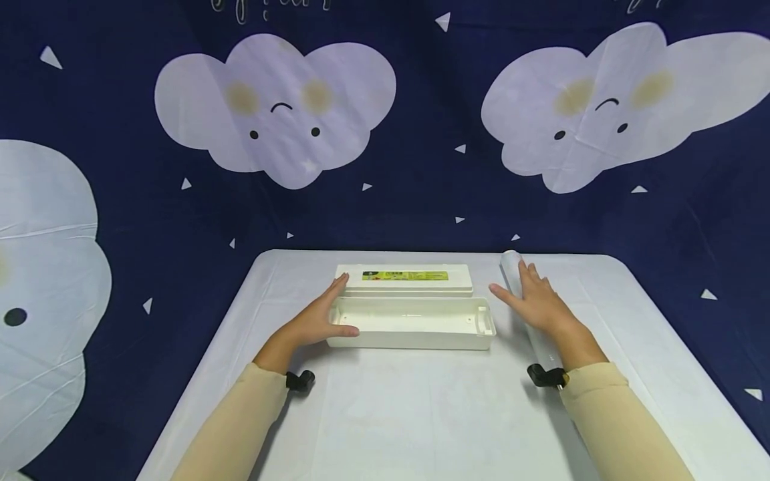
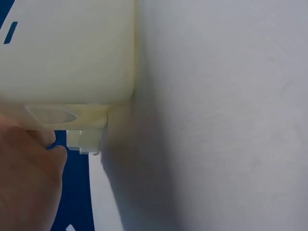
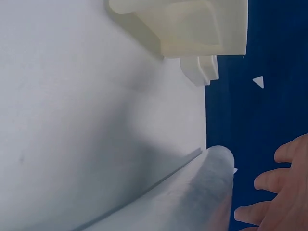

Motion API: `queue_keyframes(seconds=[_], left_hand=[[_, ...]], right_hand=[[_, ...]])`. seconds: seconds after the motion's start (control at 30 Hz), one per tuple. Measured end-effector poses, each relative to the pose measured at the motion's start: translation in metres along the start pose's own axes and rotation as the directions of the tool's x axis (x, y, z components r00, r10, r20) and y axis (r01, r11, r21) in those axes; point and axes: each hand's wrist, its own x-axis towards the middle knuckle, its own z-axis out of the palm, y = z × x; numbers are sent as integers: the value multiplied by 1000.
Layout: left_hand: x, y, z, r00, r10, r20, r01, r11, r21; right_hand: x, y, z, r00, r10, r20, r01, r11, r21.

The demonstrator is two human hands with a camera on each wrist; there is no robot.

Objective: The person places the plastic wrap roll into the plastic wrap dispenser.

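Observation:
A long white open-topped plastic box sits mid-table in the head view. Behind it lies its matching white lid-like piece with a yellow-green label. My left hand spans the box's left end, thumb at the front rim and fingers extended toward the labelled piece. To the right, a long pale roll, apparently of plastic film, points away from me. Over it my right hand is spread, thumb out to the left; whether it touches the roll I cannot tell. In the right wrist view its fingers show beside the roll.
A white cloth covers the table. At its far edge hangs a dark blue backdrop with cloud and triangle prints. Black wrist devices sit at both cuffs, the right one close to the roll's near end.

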Motion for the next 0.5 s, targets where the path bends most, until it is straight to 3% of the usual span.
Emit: queue_keyframes(seconds=[0.5], left_hand=[[-7, -8, 8, 994, -59, -95, 48, 992, -113]], right_hand=[[-9, 16, 11, 999, 30, 12, -30, 999, 37]])
